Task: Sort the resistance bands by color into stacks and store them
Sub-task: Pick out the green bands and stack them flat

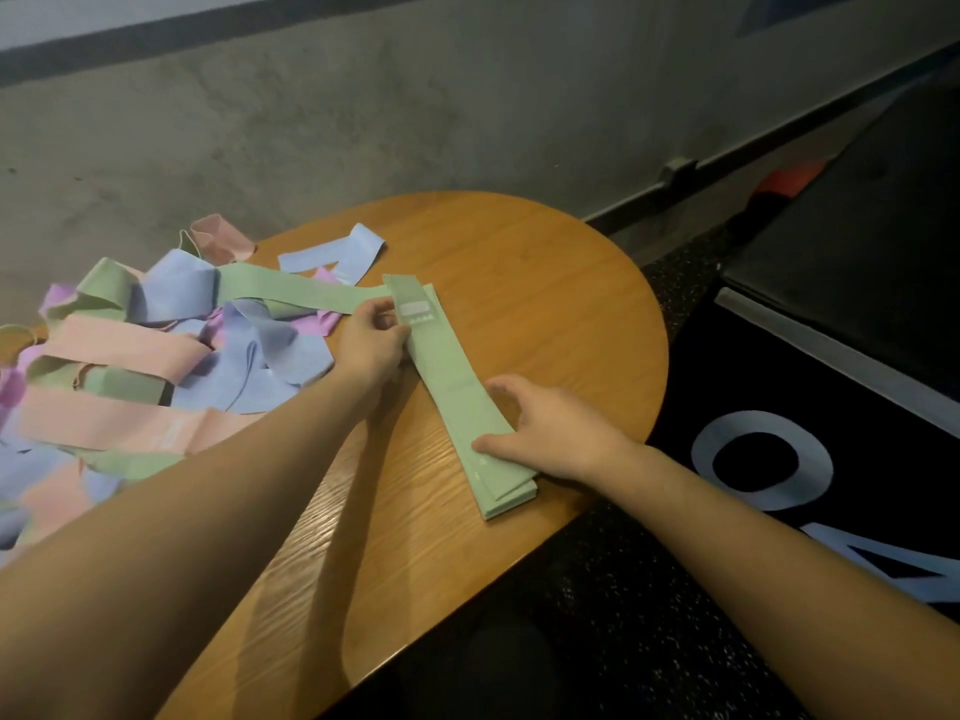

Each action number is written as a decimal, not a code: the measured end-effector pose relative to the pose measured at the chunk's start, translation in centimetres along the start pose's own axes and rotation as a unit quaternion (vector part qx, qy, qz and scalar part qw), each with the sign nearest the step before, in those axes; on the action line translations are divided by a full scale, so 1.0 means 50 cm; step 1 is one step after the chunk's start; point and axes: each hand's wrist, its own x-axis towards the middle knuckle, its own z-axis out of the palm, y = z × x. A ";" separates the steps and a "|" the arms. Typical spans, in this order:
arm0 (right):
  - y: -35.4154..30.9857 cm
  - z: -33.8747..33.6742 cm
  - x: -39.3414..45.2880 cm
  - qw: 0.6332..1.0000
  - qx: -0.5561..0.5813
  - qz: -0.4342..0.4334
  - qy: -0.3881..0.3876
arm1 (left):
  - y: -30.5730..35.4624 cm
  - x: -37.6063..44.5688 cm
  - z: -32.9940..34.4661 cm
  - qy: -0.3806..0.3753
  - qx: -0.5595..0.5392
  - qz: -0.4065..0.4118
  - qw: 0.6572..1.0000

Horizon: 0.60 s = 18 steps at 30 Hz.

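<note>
Right now, nearest me at lower centre, my right hand [550,433] lies on the near end of the green stack [462,397], fingers loosely spread & pressing down, nothing curled round it. That stack runs diagonally across the wooden table [545,304], from lower centre up toward mid-frame, w/ several bands lying flush.

Further up, my left hand [374,340] pinches the long edge of the top band near its printed label, thumb & fingers closed on it. Just behind, a loose green band [301,293] trails left from the stack's far end into the mixed pile [156,356]: pink, blue, purple, green all tangled at left of frame. One blue band [337,254] lies apart near the table's far edge.

To do this well, I reckon: keep the right hand as anchor so the stack doesn't skew, use the left to square edges & ends, flatten w/o stretching. Then pull the trailing green slowly so it doesn't drag other colours.
</note>
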 end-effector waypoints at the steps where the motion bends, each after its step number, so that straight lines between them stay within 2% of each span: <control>1: 0.002 -0.001 0.001 1.000 -0.007 0.001 0.000 | -0.001 0.003 -0.001 0.002 -0.008 -0.001 1.000; 7: 0.007 -0.004 -0.001 0.997 0.076 0.006 -0.027 | 0.003 0.001 -0.014 -0.033 -0.014 -0.004 0.999; 13: 0.017 -0.001 0.015 0.995 0.091 0.007 0.031 | 0.008 0.003 -0.014 -0.063 -0.056 -0.001 0.996; 18: 0.016 0.002 0.036 0.989 0.117 0.010 0.085 | 0.013 -0.003 -0.006 -0.074 -0.006 0.017 0.997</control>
